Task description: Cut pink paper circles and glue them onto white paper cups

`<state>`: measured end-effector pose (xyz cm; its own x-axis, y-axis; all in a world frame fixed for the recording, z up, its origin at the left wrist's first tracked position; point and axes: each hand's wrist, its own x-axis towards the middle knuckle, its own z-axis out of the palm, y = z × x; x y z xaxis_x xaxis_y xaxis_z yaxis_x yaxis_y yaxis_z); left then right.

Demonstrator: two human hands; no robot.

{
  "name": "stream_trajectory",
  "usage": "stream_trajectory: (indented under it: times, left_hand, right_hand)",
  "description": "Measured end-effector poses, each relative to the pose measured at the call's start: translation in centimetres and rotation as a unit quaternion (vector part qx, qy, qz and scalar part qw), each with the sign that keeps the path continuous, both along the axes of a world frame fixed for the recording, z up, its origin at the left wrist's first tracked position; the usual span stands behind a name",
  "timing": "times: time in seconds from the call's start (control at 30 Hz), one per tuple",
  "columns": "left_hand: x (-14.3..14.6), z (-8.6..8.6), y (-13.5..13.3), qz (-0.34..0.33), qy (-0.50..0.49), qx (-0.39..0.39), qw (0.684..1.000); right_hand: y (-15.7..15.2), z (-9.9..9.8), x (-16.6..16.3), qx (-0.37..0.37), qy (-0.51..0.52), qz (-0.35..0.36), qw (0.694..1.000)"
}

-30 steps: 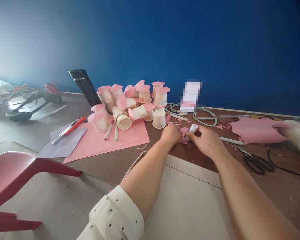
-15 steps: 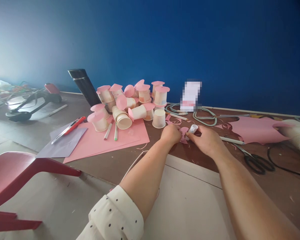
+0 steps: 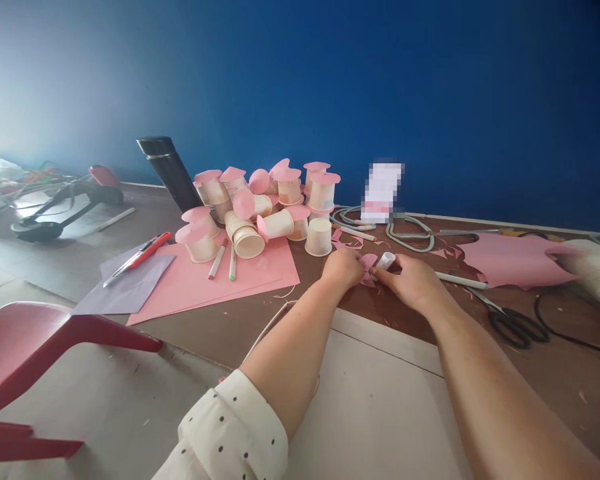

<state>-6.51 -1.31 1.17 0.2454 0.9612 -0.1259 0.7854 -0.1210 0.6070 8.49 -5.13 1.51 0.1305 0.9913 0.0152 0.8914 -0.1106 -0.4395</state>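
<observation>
My left hand [image 3: 343,268] is closed on the edge of a small pink paper cutout [image 3: 368,264], low over the brown table. From the other side my right hand [image 3: 413,283] grips a white glue stick [image 3: 386,260], its lower end at the cutout; the contact itself is hidden by my fingers. Just beyond my left hand, a paper cup [image 3: 319,237] stands upside down. Pink paper scraps [image 3: 347,239] lie behind the hands. A white marker [image 3: 463,280] rests to the right of my right hand.
Several paper cups with pink paper tops [image 3: 290,188] are heaped at the back beside a black flask [image 3: 170,170]. Pink sheets [image 3: 205,293], a red cutter [image 3: 139,259] and markers lie left. Scissors [image 3: 517,327] and cut pink paper [image 3: 517,259] lie right. A red stool [image 3: 35,333] stands left.
My right hand and the glue stick have shifted very slightly at the pink cutout. My left hand keeps its place, and the things on the table have not moved.
</observation>
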Motion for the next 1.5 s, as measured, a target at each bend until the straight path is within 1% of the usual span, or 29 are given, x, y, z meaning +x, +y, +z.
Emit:
stream_trajectory:
  times: [0.2, 0.33, 0.53, 0.6, 0.77, 0.9, 1.03, 1.13, 1.23, 1.33, 1.4, 1.5]
  left_hand:
    - [0.0, -0.1, 0.0, -0.002, -0.001, 0.007, 1.000]
    - [0.1, -0.1, 0.0, 0.002, 0.000, 0.006, 1.000]
    - [0.1, -0.2, -0.1, -0.002, -0.005, 0.004, 1.000]
    - [0.1, -0.2, -0.1, 0.000, -0.005, 0.003, 1.000]
    - [0.1, -0.2, 0.1, 0.003, -0.005, 0.006, 1.000]
    - [0.1, -0.2, 0.1, 0.002, -0.003, 0.009, 1.000]
    - [0.1, -0.1, 0.1, -0.007, 0.005, 0.005, 1.000]
    - [0.0, -0.1, 0.1, -0.014, 0.007, 0.006, 1.000]
    - [0.0, -0.3, 0.1, -0.014, 0.004, 0.012, 1.000]
    - [0.0, -0.4, 0.1, -0.015, 0.005, 0.023, 1.000]
    - [0.0, -0.4, 0.1, -0.017, 0.004, 0.022, 1.000]
    - [0.0, -0.3, 0.0, -0.018, 0.001, 0.014, 1.000]
  right_hand:
    - [0.3, -0.7, 0.2, -0.015, -0.006, 0.010, 1.000]
    - [0.4, -0.6, 0.1, -0.016, -0.009, 0.010, 1.000]
    - [0.2, 0.3, 0.0, -0.053, 0.080, 0.010, 0.995]
    - [0.2, 0.5, 0.0, -0.052, 0.089, 0.003, 0.995]
    - [0.0, 0.8, 0.1, -0.024, 0.073, -0.009, 0.997]
    - [-0.1, 0.5, 0.0, -0.037, 0.059, 0.032, 0.997]
    - [-0.4, 0.2, -0.5, -0.014, 0.014, 0.069, 0.997]
    - [-0.7, 0.4, -0.8, -0.004, -0.010, 0.096, 0.995]
    - [-0.9, 0.7, -1.0, 0.005, -0.043, 0.105, 0.994]
    - [-1.1, 0.9, -1.1, 0.009, -0.084, 0.094, 0.992]
    - [-1.1, 1.0, -1.0, 0.000, -0.087, 0.091, 0.992]
    - [-1.1, 1.0, -0.7, -0.006, -0.059, 0.111, 0.992]
